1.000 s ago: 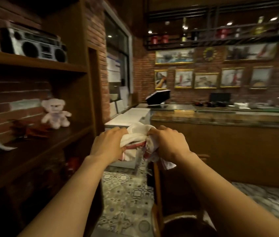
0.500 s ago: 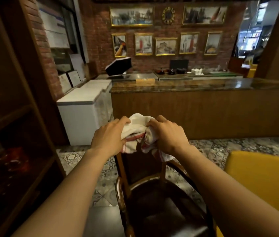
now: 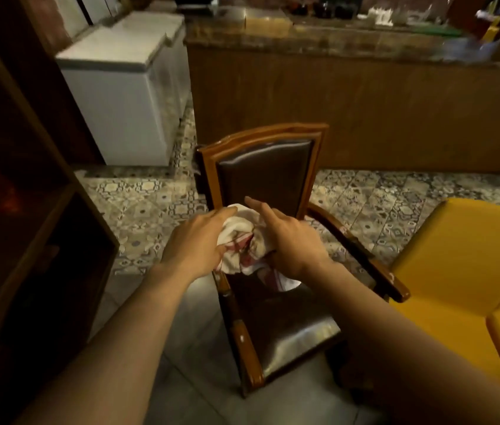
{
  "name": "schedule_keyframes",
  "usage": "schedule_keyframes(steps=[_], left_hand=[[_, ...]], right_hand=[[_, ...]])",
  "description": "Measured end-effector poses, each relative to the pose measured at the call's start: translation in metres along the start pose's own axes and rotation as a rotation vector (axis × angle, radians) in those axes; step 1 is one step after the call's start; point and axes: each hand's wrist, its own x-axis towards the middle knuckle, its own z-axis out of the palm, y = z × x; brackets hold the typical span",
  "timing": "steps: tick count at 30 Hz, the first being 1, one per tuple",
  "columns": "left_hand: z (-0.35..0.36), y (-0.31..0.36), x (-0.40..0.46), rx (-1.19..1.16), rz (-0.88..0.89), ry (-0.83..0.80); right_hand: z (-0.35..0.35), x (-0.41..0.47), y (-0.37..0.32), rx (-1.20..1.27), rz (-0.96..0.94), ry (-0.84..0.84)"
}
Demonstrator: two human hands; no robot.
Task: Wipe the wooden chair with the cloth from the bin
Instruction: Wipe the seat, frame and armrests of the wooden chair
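Patterned tiles (image 3: 147, 207) cover the floor of a dim café, with a long wooden counter (image 3: 365, 111) across the far side, white chest freezers (image 3: 120, 96) at far left, dark shelving (image 3: 28, 210) down the left and a yellow seat (image 3: 463, 271) at near right. Centre stage stands the chair (image 3: 261, 139), a wooden frame with dark padded back and seat and two wooden armrests, facing the viewer. Both arms reach out over its seat. Between the hands is the cloth (image 3: 242, 240), white with red stripes, bunched into a wad and held in the air just above the seat's far end, in front of the lower backrest; a loose corner hangs down on the right. Left hand (image 3: 196, 240) cups the wad from the left with fingers curled onto it; right hand (image 3: 291, 237) grips it underneath, forefinger stretched out straight. So the cloth is fetched and brought to the chair, no bin being in view. Wiping itself seems not yet begun: whether the cloth touches the wood or padding anywhere cannot be told, and frame, armrests and seat all look still to do.
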Motion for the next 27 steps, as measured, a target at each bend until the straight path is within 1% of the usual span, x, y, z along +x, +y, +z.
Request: schedule_keyframes(steps=[5,10,13,16,21,24,26,27], left_hand=[[0.09,-0.028,-0.024,-0.065,-0.016,-0.134],[0.183,-0.044,-0.063,-0.157,-0.064,-0.254],[0.229,-0.044,-0.086,-0.179,-0.113,-0.323],[0.264,-0.042,-0.102,-0.195,-0.194,-0.358],[0.294,-0.04,-0.113,-0.267,-0.235,-0.361],[0.292,-0.053,-0.113,-0.423,-0.217,-0.481],[0.285,-0.067,-0.108,-0.51,-0.198,-0.567],[0.28,-0.075,-0.104,-0.511,-0.17,-0.584]], right_hand=[[0.09,-0.018,0.015,0.009,0.086,-0.117],[0.177,-0.048,0.039,0.077,0.162,-0.25],[0.218,-0.063,0.05,0.101,0.162,-0.349],[0.25,-0.071,0.057,0.112,0.141,-0.38],[0.29,-0.081,0.056,0.238,0.063,-0.455],[0.302,-0.086,0.056,0.28,0.025,-0.481],[0.307,-0.089,0.053,0.299,0.035,-0.437],[0.31,-0.091,0.05,0.292,0.044,-0.391]])
